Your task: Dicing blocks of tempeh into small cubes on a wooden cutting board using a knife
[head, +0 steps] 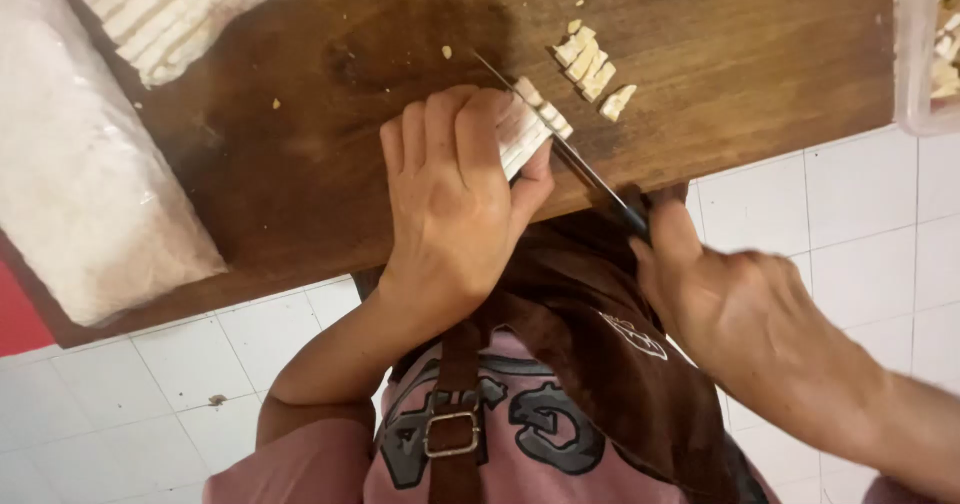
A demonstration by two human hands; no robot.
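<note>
Two hands at frame centre: left hand (452, 179) clamping pale sliced tempeh strips (524, 134) flat on dark wooden board (300, 144) for steadiness, right hand (720, 309) gripping thin dark-handled knife (560, 139) mid-cut; small cut pieces (592, 69) just above; uncut slabs (180, 4) upper left

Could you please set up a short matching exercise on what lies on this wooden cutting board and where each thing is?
Things:
1. knife
2. small cut pieces
3. sliced white block
4. large wrapped white slab

Places:
A. far left edge of the board
B. top left corner
C. in the right hand
D. just beyond the blade

Pairs: 1-C, 2-D, 3-B, 4-A
</note>
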